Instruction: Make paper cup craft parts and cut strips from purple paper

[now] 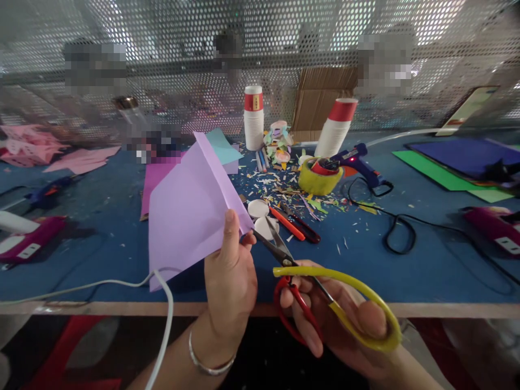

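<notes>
A lilac sheet of paper [184, 203], with a folded strip along its right edge, is pinched at its lower right corner by my left hand [231, 265], thumb on top. My right hand [329, 309] has its fingers through the handles of a pair of scissors [286, 262], one handle red and the other yellow. The blades stand apart, their tips pointing up and left, close to the paper's corner at my left fingertips. Under the blades lie two white paper discs [266, 227]. An orange-handled tool [287, 223] rests just beyond the scissors.
Paper scraps litter the blue table [260, 287]. Two stacks of paper cups [254, 122] stand at the back by a perforated metal screen [170, 103]. A glue gun [361, 165] leans on a yellow tape roll [319, 179], its cord looping right. A white cable [166, 319] crosses near my left arm.
</notes>
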`<state>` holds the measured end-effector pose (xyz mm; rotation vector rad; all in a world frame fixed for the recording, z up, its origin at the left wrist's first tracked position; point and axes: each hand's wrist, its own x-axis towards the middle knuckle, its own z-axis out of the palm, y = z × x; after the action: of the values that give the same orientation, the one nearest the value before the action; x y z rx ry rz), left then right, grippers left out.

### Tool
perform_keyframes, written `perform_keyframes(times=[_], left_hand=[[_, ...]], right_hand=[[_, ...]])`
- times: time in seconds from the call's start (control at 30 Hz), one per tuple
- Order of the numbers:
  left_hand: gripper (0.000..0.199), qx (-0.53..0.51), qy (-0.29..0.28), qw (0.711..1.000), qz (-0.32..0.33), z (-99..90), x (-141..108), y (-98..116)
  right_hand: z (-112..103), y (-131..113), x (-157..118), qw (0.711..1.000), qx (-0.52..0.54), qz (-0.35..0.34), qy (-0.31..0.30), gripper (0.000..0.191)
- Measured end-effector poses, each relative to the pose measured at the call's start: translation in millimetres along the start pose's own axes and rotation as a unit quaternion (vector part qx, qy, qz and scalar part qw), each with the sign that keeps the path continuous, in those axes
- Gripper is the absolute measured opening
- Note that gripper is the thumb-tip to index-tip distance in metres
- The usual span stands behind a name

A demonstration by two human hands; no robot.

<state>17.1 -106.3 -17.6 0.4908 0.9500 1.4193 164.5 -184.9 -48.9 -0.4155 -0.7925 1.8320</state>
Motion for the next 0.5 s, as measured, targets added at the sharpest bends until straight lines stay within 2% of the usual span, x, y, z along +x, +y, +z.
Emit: perform_keyframes(times=[0.13,0.3,0.43,0.5], left_hand=[[0.021,-0.008,0.012,0.999,0.048,7.3,-1.2,2.9],[0.020,-0.012,0.015,0.999,0.040,10.5,-2.9,2.5],[0.014,-0.025,0.033,0.997,0.072,14.5,-5.8,1.1],[0.017,-0.032,0.026,0.998,0.055,18.0,-10.1,1.7]], right_hand=[[-1.5,1.0,-3.5,1.000,-0.006,0.004,0.012,0.067],[2.6,-0.2,-2.2,0.999,-0.024,-0.002,0.026,0.067],[5.9,0.2,1.2,0.999,-0.032,0.002,0.042,0.067],[6.8,1.1,3.2,0.999,-0.020,0.006,0.049,0.067]])
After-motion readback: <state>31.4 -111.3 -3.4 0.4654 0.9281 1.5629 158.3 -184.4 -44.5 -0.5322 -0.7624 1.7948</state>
